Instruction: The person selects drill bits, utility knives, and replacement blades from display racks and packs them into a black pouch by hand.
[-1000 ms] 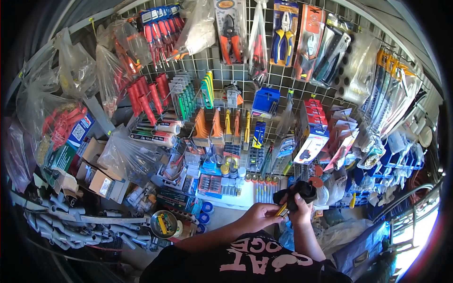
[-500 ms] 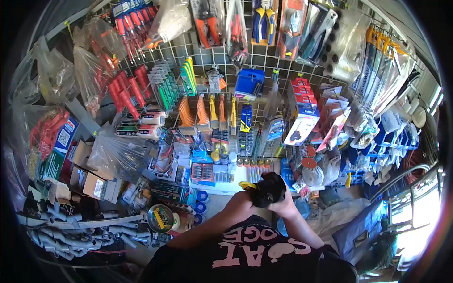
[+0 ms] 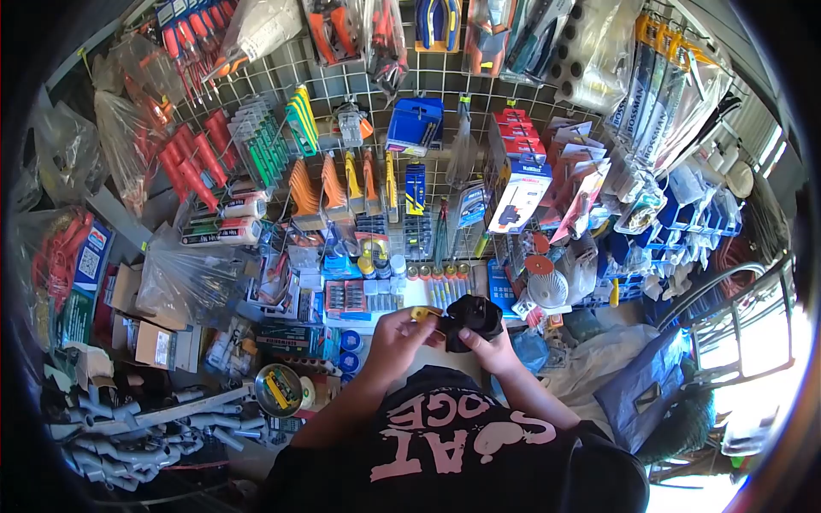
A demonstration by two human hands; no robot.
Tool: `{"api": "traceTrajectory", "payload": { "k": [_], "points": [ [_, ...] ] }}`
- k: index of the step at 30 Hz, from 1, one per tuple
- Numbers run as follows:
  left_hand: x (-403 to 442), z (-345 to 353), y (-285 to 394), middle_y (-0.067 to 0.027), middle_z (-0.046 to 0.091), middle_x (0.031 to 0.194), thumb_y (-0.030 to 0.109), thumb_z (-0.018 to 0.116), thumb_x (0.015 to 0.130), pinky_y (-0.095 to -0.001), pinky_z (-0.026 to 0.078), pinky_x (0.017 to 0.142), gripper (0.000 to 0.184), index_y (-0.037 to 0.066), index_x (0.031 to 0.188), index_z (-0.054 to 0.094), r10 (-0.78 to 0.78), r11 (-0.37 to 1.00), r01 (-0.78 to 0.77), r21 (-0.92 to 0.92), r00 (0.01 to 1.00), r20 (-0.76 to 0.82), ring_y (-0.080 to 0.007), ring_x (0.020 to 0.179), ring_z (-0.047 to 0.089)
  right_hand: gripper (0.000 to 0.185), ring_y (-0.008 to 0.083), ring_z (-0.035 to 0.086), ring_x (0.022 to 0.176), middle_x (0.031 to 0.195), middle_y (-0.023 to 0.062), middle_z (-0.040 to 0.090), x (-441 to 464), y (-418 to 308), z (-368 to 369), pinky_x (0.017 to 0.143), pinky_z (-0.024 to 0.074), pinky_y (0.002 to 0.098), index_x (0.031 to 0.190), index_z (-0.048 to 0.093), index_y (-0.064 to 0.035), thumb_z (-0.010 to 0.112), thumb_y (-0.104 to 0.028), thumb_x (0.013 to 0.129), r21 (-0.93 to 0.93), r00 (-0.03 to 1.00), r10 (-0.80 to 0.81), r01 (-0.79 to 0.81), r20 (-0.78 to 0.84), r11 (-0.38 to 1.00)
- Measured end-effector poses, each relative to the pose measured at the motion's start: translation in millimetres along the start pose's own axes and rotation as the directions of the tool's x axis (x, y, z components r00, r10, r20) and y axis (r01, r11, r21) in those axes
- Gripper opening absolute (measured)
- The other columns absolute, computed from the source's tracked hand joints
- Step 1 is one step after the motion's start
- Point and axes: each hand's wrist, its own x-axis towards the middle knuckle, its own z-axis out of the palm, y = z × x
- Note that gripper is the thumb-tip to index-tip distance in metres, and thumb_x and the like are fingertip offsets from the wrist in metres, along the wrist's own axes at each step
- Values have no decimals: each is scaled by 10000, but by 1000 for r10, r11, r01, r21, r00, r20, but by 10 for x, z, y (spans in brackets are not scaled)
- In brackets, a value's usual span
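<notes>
My left hand [image 3: 396, 344] is closed, its fingers pinching a small yellow-and-black piece [image 3: 423, 314]; its exact kind is too small to make out. Just right of it, my right hand [image 3: 493, 351] grips a bulky black object [image 3: 479, 316], with the thumb lying across its near side. That object looks like a dark pouch or case, but I cannot tell its kind. The yellow piece is close to the black object's left side; whether they touch is unclear. Both hands are in front of my chest, over the near edge of the white counter [image 3: 363, 326].
A wire grid [image 3: 329, 85] behind the counter carries packaged tools and orange-handled scrapers [image 3: 304, 190]. A metal bowl [image 3: 279, 390] with yellow items stands at left, near grey pipe fittings [image 3: 128, 445]. A small white fan [image 3: 547, 289] and plastic bags are at right.
My left hand has drawn left from the black object, bringing the yellow piece with it. My right hand keeps hold of the black object, now turned differently. The whole view has shifted slightly.
</notes>
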Motion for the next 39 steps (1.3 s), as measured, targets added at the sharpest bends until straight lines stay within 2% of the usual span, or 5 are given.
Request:
{"api": "traceTrajectory", "payload": {
  "k": [15,23,28,33,39],
  "points": [
    [-113,-188,-396,-32,673,1006,114,587,999,-268,499,854,244,-28,1196,609,152,986,-132,106,965,-213,-81,935,624,574,187,564,1129,1229,93,573,-64,449,159,989,451,347,1333,443,-6,730,-171,864,-89,988,115,-124,-100,988],
    [-187,-832,-453,-46,653,943,281,548,1016,-345,544,820,318,30,1206,591,-86,844,-159,-512,902,-423,-198,926,673,682,193,558,1124,1230,95,548,290,453,593,999,440,348,1341,431,0,787,-213,800,-236,957,141,-80,255,969],
    [-547,-2407,-738,-134,658,975,238,528,1017,-333,584,702,341,19,1278,512,146,930,-362,-69,533,-834,-211,791,682,765,208,497,1225,1350,97,468,263,694,673,1039,414,367,1392,406,-9,786,-177,749,-183,896,276,-223,349,957],
    [-1693,-4117,-1948,-153,698,939,181,606,951,-340,544,679,295,47,1213,625,267,959,68,274,97,-959,-242,796,686,740,221,491,1249,1366,98,463,331,850,712,1067,398,368,1410,392,-10,742,-111,766,-273,921,243,-160,306,949],
    [-2671,-4834,-2789,-171,723,974,231,654,862,-434,536,826,229,99,1029,740,225,726,653,215,70,-972,-361,938,689,725,225,496,1252,1363,108,466,443,909,680,1059,413,370,1421,376,-19,694,-4,770,-323,922,302,-216,244,921]
  ]
}}
